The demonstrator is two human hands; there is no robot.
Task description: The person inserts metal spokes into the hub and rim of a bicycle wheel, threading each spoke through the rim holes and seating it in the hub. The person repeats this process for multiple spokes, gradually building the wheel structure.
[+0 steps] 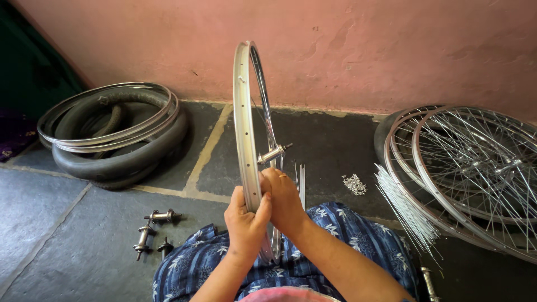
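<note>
— Where the bare rim [244, 128] stands upright over the lap, what grips it?
— Left hand [246, 219] and right hand [284, 197], both closed on its lower edge; hub [272, 153] inside, loose spokes [405, 210] nearby.

Both hands grip an upright wheel rim [244, 128].

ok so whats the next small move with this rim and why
Probably seat a spoke end into a rim hole: both hands, left hand and right hand, pinch the upright rim there, and spokes already hang from the hub.
</note>
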